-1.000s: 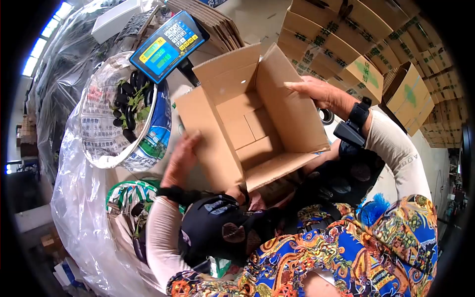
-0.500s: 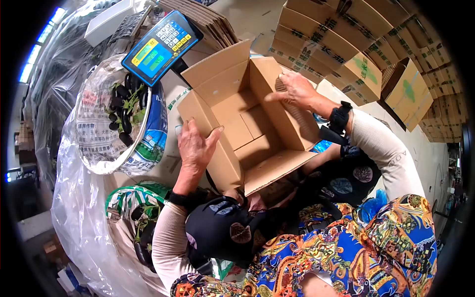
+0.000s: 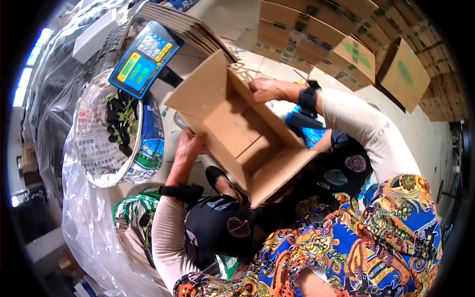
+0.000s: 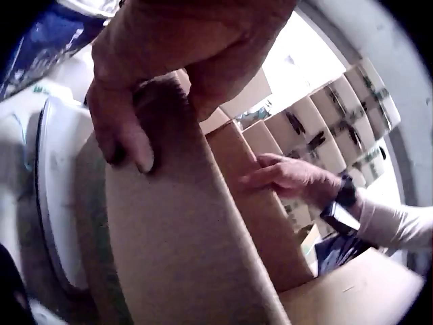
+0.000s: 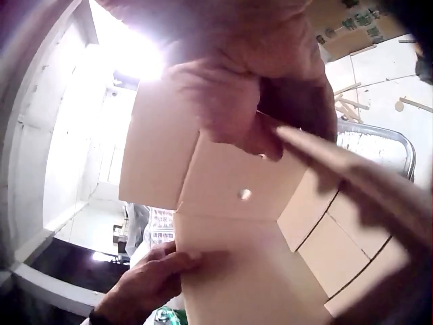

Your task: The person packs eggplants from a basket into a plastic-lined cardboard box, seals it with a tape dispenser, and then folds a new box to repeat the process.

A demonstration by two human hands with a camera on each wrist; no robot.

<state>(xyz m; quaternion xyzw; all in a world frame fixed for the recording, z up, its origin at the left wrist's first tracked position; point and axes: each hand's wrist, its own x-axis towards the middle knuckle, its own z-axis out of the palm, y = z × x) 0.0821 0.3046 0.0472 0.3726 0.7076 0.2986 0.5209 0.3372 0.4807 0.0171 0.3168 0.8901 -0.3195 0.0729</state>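
Observation:
An opened cardboard box (image 3: 237,126) is held in front of the person's lap, its inside facing up and bare to the bottom. My left hand (image 3: 189,146) grips the left wall at its top edge, with fingers (image 4: 139,145) over the cardboard in the left wrist view. On the opposite side, my right hand (image 3: 267,90) pinches the far part of the right wall; its thumb (image 5: 267,145) lies on the inner face in the right wrist view. One end flap (image 3: 198,84) stands up at the far end, another (image 3: 284,173) leans out toward the lap.
A scale display (image 3: 143,59) stands at the far left, beside a woven sack (image 3: 94,153) of eggplants (image 3: 118,121). Flattened cardboard (image 3: 185,27) is stacked behind the display. Printed cartons (image 3: 346,59) are piled at right. A green-and-white bag (image 3: 131,208) sits near the left arm.
The right hand has gone from lying spread against the right side to pinching its edge farther forward. The box has turned and shifted left in the head view, while the left hand has stayed at its left wall.

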